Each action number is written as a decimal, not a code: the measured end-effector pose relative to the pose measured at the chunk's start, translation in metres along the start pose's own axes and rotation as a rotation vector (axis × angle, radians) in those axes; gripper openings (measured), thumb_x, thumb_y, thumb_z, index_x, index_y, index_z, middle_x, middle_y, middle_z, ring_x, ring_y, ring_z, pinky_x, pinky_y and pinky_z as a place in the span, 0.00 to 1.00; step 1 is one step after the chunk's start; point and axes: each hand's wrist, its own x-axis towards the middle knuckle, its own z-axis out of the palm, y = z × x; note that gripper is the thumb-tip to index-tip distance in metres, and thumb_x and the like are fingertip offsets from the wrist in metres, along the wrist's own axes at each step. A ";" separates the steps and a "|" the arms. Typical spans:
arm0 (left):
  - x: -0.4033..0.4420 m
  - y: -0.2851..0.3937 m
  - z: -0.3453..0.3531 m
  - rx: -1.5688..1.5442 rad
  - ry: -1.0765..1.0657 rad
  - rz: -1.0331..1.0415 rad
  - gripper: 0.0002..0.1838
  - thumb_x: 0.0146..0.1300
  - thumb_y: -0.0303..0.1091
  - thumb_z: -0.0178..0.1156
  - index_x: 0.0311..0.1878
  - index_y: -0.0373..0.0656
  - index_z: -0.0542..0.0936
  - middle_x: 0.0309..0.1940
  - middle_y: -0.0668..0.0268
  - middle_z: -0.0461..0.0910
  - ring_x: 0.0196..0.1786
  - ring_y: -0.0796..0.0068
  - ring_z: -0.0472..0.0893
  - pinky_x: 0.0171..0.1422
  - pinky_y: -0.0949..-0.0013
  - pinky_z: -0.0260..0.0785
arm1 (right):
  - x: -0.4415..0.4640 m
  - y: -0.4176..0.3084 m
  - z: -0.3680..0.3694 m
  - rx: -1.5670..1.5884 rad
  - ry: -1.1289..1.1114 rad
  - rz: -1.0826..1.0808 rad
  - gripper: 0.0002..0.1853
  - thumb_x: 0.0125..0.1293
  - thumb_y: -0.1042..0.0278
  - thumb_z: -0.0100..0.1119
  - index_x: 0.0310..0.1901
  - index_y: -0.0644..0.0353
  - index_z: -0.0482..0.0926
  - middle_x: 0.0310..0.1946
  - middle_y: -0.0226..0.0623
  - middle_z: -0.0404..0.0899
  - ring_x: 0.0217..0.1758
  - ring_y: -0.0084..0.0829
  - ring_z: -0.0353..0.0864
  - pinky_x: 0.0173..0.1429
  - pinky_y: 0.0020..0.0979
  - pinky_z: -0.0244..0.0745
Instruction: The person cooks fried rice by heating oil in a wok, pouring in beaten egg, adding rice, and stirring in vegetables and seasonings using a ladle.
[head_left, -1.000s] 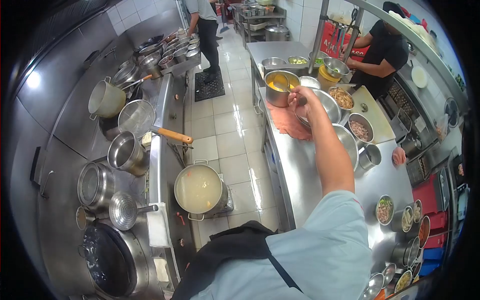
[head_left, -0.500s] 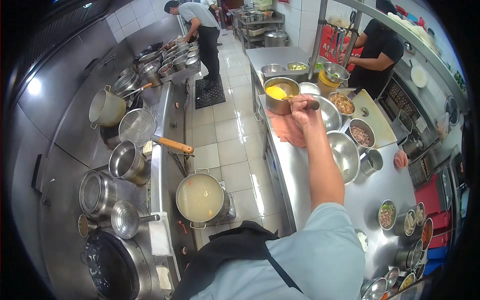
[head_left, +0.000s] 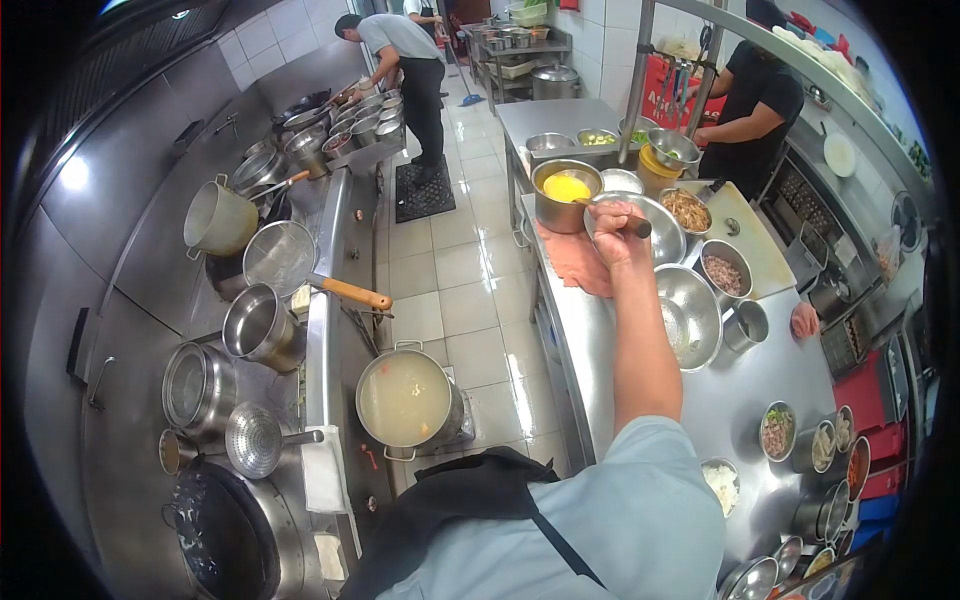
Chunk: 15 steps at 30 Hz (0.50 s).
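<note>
My right hand (head_left: 613, 232) reaches out over the steel counter, its fingers wrapped round the dark handle of a ladle (head_left: 640, 227). The ladle's head is at a steel pot (head_left: 558, 215), where bright yellow liquid (head_left: 566, 187) shows, looking like beaten egg. Beneath the pot lies a folded orange cloth (head_left: 578, 266). Just beyond my wrist sit a wide steel bowl (head_left: 668, 228) and a perforated steel colander (head_left: 702, 345). My left hand is out of view.
Bowls of chopped meat (head_left: 724, 270) and brown shreds (head_left: 686, 211) stand at the right. A large pot of cloudy broth (head_left: 405, 398) is low between counter and stove. Strainers and pots (head_left: 262, 325) line the stove. Co-workers stand at the far left (head_left: 410, 90) and right (head_left: 752, 100).
The ladle's head has shifted slightly in the pot, and the yellow now shows as a smooth, brighter patch. My hand has turned a little. The whole view has moved slightly.
</note>
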 end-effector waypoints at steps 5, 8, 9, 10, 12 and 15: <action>0.002 -0.003 -0.001 0.004 -0.015 0.003 0.28 0.67 0.43 0.63 0.64 0.34 0.75 0.56 0.42 0.81 0.58 0.47 0.81 0.64 0.53 0.73 | -0.006 -0.002 0.003 0.010 -0.004 -0.025 0.04 0.62 0.79 0.53 0.31 0.64 0.69 0.25 0.30 0.72 0.25 0.23 0.77 0.27 0.26 0.84; 0.001 -0.006 -0.002 0.004 -0.022 0.004 0.28 0.67 0.44 0.63 0.64 0.34 0.75 0.56 0.42 0.81 0.58 0.47 0.81 0.64 0.53 0.73 | -0.006 -0.003 0.000 0.064 -0.033 -0.026 0.03 0.62 0.80 0.53 0.33 0.66 0.69 0.24 0.30 0.72 0.25 0.23 0.77 0.25 0.25 0.82; 0.001 -0.007 -0.002 0.004 -0.025 0.008 0.28 0.67 0.44 0.63 0.64 0.34 0.75 0.56 0.42 0.81 0.58 0.47 0.81 0.64 0.53 0.73 | -0.006 -0.003 0.000 0.087 -0.032 -0.028 0.04 0.62 0.80 0.53 0.36 0.68 0.69 0.24 0.30 0.72 0.25 0.23 0.77 0.25 0.24 0.82; 0.000 -0.009 -0.003 0.005 -0.028 0.007 0.28 0.67 0.44 0.63 0.64 0.34 0.75 0.56 0.42 0.81 0.58 0.47 0.81 0.64 0.53 0.73 | -0.007 -0.002 -0.001 0.099 -0.026 -0.039 0.12 0.62 0.81 0.54 0.43 0.69 0.62 0.25 0.30 0.71 0.24 0.23 0.77 0.24 0.24 0.81; 0.000 -0.012 -0.004 0.005 -0.031 0.007 0.28 0.67 0.44 0.63 0.64 0.34 0.75 0.56 0.42 0.81 0.58 0.47 0.81 0.64 0.53 0.73 | -0.010 0.002 0.001 0.111 -0.008 -0.071 0.35 0.62 0.82 0.54 0.63 0.72 0.42 0.27 0.32 0.69 0.24 0.25 0.76 0.23 0.24 0.80; -0.002 -0.020 -0.006 0.006 -0.039 0.007 0.28 0.67 0.44 0.63 0.64 0.34 0.75 0.56 0.42 0.81 0.58 0.46 0.81 0.64 0.53 0.73 | -0.017 0.014 0.006 0.092 0.007 -0.074 0.46 0.63 0.83 0.54 0.74 0.77 0.33 0.29 0.34 0.69 0.23 0.25 0.76 0.22 0.25 0.80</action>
